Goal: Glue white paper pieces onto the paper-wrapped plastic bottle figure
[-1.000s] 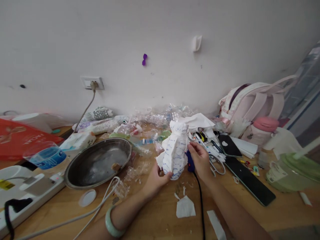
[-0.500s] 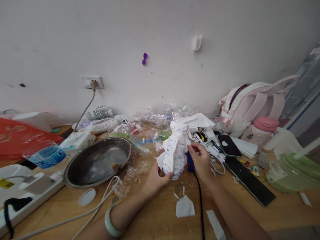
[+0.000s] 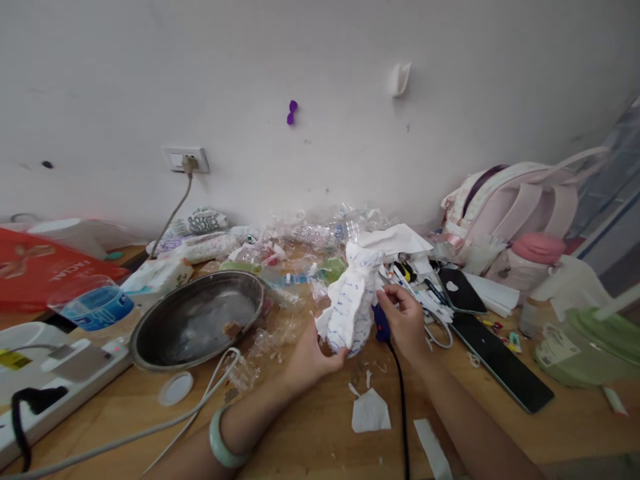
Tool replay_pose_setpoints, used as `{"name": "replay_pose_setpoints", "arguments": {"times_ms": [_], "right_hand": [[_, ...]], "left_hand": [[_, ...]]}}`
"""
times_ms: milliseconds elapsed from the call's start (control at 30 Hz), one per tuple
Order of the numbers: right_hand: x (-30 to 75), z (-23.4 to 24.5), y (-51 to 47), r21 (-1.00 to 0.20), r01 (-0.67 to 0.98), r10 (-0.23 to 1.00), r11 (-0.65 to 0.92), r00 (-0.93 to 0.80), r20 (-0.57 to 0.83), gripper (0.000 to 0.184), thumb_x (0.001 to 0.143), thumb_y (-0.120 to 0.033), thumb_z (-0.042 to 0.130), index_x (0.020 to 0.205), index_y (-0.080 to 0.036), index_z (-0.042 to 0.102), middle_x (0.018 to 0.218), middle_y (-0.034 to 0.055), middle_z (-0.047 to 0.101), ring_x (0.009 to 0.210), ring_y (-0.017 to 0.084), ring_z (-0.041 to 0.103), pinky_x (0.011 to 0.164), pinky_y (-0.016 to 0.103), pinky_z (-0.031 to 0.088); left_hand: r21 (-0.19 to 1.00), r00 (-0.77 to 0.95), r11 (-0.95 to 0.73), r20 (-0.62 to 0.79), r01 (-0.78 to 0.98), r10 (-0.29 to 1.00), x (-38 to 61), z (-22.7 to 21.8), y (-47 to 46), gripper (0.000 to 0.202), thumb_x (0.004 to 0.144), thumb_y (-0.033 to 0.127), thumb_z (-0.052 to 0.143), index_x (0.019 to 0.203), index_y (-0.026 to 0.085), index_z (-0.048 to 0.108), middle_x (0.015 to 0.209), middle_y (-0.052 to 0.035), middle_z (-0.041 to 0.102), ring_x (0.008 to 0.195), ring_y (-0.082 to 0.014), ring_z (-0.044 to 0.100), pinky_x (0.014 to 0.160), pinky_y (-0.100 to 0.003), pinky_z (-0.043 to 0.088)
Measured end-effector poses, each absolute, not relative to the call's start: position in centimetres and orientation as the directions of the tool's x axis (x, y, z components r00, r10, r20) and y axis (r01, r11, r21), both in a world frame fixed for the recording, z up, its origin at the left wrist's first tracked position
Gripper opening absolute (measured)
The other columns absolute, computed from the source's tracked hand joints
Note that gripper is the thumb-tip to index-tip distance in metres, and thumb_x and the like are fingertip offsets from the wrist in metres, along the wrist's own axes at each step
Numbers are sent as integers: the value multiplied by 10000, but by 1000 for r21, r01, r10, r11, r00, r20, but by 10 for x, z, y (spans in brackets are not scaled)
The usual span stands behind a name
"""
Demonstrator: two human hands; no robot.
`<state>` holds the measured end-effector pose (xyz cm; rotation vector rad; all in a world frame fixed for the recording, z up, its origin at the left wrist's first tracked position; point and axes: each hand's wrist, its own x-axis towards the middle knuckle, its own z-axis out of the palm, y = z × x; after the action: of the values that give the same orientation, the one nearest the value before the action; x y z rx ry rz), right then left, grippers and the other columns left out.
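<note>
A bottle-shaped figure [image 3: 353, 300], white with rows of blue curved marks, is raised over the table. White ruffled strips run down its front and stick out at its sides. My left hand [image 3: 317, 357] grips its lower left, with the thumb across the bottom. At its right edge, the thumb and fingertips of my right hand [image 3: 400, 317] are pinched together on the white flap there; the fingertips are partly hidden. Just behind that hand shows a dark blue tool [image 3: 381, 325] with a black cable, mostly covered.
To the left stand a metal basin [image 3: 150, 357] and a white power strip [image 3: 87, 383]. White cut pieces [image 3: 371, 411] lie in front. Clear plastic scraps [image 3: 320, 233] line the wall. At right are phones [image 3: 503, 360], a pink backpack [image 3: 510, 207] and a green container [image 3: 570, 353].
The white figure has turned and tilted slightly in my hands. Both hands keep their places on it. The whole view has shifted a little.
</note>
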<state>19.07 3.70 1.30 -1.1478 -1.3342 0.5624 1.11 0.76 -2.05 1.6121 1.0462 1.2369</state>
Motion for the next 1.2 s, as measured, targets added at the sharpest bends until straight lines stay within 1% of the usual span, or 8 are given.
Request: {"name": "replay_pose_setpoints", "arguments": {"times_ms": [100, 233, 400, 533, 767, 1033, 1133, 1200], "right_hand": [[192, 13, 36, -871, 284, 861, 401, 208, 464, 213, 767, -394, 578, 712, -188, 574, 630, -8, 528, 612, 144, 471, 580, 263, 386], [192, 15, 35, -855, 300, 849, 422, 200, 489, 209, 771, -386, 576, 695, -192, 577, 603, -16, 515, 576, 136, 462, 559, 260, 383], [192, 14, 34, -842, 307, 841, 443, 182, 509, 196, 782, -367, 573, 691, -194, 568, 612, -10, 516, 588, 139, 465, 549, 260, 381], [192, 14, 34, -829, 317, 833, 461, 168, 528, 187, 796, -350, 569, 693, -193, 562, 630, -13, 512, 599, 135, 462, 573, 262, 378], [192, 14, 33, -802, 334, 809, 495, 159, 566, 183, 798, -328, 566, 672, -196, 556, 632, -21, 512, 599, 131, 458, 591, 260, 369], [192, 16, 33, -798, 342, 803, 497, 167, 572, 177, 782, -326, 562, 656, -202, 555, 615, -18, 531, 585, 135, 455, 582, 264, 379], [191, 14, 33, -809, 338, 812, 481, 178, 557, 184, 781, -342, 568, 662, -202, 565, 610, -16, 533, 585, 138, 464, 589, 269, 394], [191, 13, 33, -837, 314, 832, 447, 197, 518, 195, 778, -376, 581, 697, -198, 590, 620, -10, 547, 597, 144, 483, 602, 276, 411]], "left_hand": [[898, 185, -398, 365, 190, 913, 7, -16, 9, 652, 566, 186, 663, 1195, 140, 497, 1177, -129, 609, 1113, -300, 544, 1017, -444, 369], [859, 173, -463, 433, 219, 885, 2, -10, 10, 685, 546, 157, 684, 1210, 169, 517, 1253, -117, 564, 1176, -324, 487, 1065, -459, 303], [860, 186, -472, 440, 195, 879, 1, -7, 9, 659, 522, 147, 703, 1163, 185, 555, 1167, -106, 607, 1140, -329, 502, 1047, -482, 316], [818, 221, -517, 472, 252, 854, 0, -6, 10, 640, 545, 162, 695, 1166, 171, 541, 1122, -115, 613, 1113, -320, 520, 1028, -471, 339], [724, 282, -573, 499, 384, 819, -4, -8, 10, 659, 596, 192, 683, 1226, 157, 493, 1186, -148, 564, 1135, -320, 506, 1017, -470, 352], [798, 206, -540, 500, 268, 841, -7, -11, 12, 663, 549, 192, 735, 1186, 236, 557, 1178, -113, 575, 1173, -332, 473, 1038, -460, 339], [810, 214, -523, 480, 263, 851, -6, -13, 12, 655, 548, 195, 725, 1180, 212, 556, 1181, -118, 577, 1171, -329, 477, 1047, -464, 320], [852, 199, -470, 432, 230, 880, -3, -16, 12, 663, 547, 214, 717, 1186, 188, 543, 1184, -122, 580, 1174, -326, 476, 1061, -468, 291]]}}
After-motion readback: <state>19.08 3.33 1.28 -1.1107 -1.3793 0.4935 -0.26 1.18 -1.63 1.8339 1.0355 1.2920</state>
